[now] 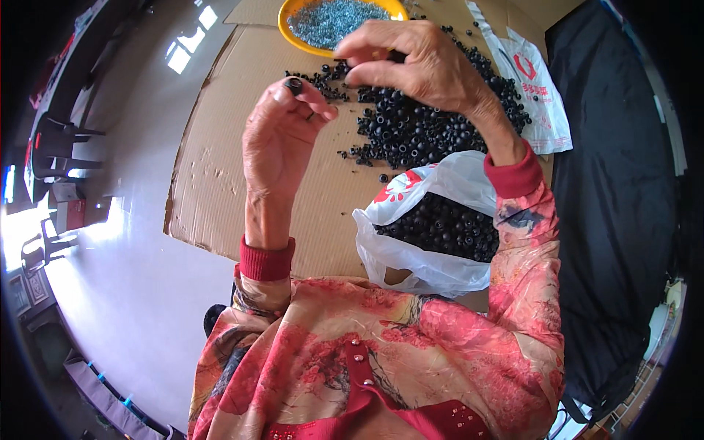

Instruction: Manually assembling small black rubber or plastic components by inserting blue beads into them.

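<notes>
Raised over the cardboard, my left hand (282,125) pinches a small black ring-shaped piece (293,85) between thumb and fingertips, its hole facing up. My right hand (418,66) hovers to the right of it, beside the yellow bowl, thumb and fingers curled toward each other. Something dark shows between them, too small to tell apart from what lies beneath. Under the right hand spreads a heap of black round pieces (422,136), many with a hole. The yellow bowl (284,31) holds many small, clear bluish pieces (334,26).
A white plastic bag (440,275) close to me lies open, with more black pieces (444,227) inside. Another white bag (543,110) with red print lies flat at the right. Brown cardboard (220,158) covers the work surface. Black fabric (616,183) hangs along the right side.
</notes>
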### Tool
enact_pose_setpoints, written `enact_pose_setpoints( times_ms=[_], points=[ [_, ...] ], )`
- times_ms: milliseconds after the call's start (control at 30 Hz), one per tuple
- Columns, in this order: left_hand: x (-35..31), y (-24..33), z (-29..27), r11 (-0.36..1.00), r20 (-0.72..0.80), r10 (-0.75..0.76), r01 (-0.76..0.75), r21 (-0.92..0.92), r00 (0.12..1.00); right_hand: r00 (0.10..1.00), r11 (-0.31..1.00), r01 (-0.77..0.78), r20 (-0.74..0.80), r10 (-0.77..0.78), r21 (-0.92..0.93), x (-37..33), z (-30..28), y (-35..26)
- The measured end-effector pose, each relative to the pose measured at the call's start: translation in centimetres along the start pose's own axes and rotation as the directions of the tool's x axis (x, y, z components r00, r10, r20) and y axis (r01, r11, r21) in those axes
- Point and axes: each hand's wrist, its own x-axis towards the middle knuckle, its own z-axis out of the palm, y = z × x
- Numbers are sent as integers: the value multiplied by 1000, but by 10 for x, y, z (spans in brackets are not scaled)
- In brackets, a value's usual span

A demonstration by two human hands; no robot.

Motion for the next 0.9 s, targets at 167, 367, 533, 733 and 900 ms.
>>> enact_pose_setpoints(
  times_ms=[167,367,533,733,900],
  points=[
    [-9,1,-16,999,-81,39,-41,-24,996,941,959,-220,219,257,-180,-39,10,60],
    [-7,-10,-21,997,-93,-7,0,-77,996,969,934,25,237,65,-357,-61,56,94],
    [-9,-14,-23,998,-140,-25,18,-56,990,954,875,101,296,50,-474,-52,90,95],
    [-7,-16,-27,990,-144,-44,24,-137,989,933,838,175,359,26,-516,-56,108,101],
    [-9,-16,-28,990,-140,-27,8,-138,990,940,852,186,342,-8,-490,-51,110,100]
  ],
)
